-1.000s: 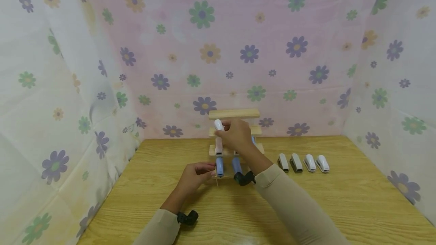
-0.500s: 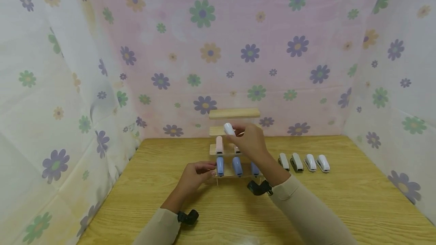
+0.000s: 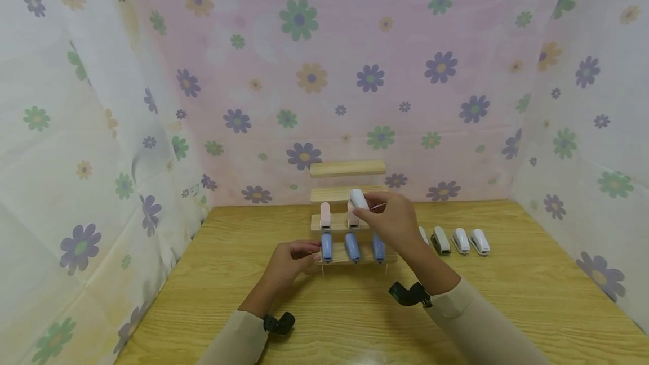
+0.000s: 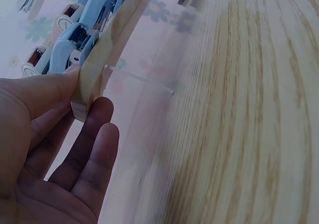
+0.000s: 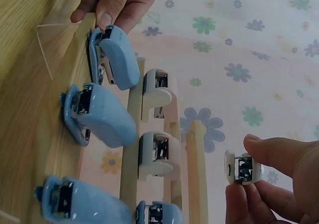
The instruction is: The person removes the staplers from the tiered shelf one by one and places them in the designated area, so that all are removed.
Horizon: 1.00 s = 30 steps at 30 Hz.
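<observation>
My right hand pinches a white stapler between thumb and fingers, held in the air in front of the tiered wooden rack. In the right wrist view that white stapler is apart from every shelf. My left hand grips the left end of the lowest shelf, thumb above and fingers below, beside a blue stapler. Three blue staplers stand along this shelf, including the middle one. One tier up are two pink staplers and a blue stapler, which my right hand hides in the head view.
Right of the rack, several staplers lie in a row on the wooden table, among them a grey one and a white one. My right hand partly covers the nearest. Flowered cloth hangs behind and at both sides.
My right hand has moved right and slightly down with the white stapler, from the rack's left side to its middle. The pink staplers have come into sight. My left hand stays put.
</observation>
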Motion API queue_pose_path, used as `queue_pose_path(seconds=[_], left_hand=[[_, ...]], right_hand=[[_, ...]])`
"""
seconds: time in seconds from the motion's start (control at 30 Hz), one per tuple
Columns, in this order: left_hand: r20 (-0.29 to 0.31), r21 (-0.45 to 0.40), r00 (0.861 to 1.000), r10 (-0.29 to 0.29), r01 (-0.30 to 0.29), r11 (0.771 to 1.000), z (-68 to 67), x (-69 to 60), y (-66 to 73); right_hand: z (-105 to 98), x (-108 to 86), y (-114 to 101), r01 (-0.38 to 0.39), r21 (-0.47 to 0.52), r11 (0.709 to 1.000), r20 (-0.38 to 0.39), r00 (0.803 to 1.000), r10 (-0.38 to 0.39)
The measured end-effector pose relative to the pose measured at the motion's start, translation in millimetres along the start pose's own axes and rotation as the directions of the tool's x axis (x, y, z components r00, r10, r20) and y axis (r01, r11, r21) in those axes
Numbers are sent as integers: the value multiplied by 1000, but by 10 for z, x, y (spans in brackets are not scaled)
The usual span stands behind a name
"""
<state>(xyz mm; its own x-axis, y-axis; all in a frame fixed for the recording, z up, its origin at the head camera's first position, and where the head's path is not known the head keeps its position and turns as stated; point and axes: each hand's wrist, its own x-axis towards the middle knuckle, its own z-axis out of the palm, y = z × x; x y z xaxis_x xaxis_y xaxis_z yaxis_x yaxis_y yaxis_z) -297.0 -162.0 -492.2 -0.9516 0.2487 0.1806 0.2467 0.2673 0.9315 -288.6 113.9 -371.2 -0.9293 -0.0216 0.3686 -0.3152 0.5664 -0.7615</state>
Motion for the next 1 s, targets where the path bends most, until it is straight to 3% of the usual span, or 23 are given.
queue_pose_path(seconds=[0.2,0.8,1.0], left_hand=[[4,-4,1000,-4,4,1000,-4,1,-7],[8,12,999,-38,38,999,-9,-9,24],[16,12,999,-37,37,999,-17,-7,16]], right_hand=[[-78,-89,136,12,10,1000,-18,1000,-12],[-403,-345,592,-74,-55,996,-63,996,70],[-503,-440,701,-79,-79,994,-46,996,75]])
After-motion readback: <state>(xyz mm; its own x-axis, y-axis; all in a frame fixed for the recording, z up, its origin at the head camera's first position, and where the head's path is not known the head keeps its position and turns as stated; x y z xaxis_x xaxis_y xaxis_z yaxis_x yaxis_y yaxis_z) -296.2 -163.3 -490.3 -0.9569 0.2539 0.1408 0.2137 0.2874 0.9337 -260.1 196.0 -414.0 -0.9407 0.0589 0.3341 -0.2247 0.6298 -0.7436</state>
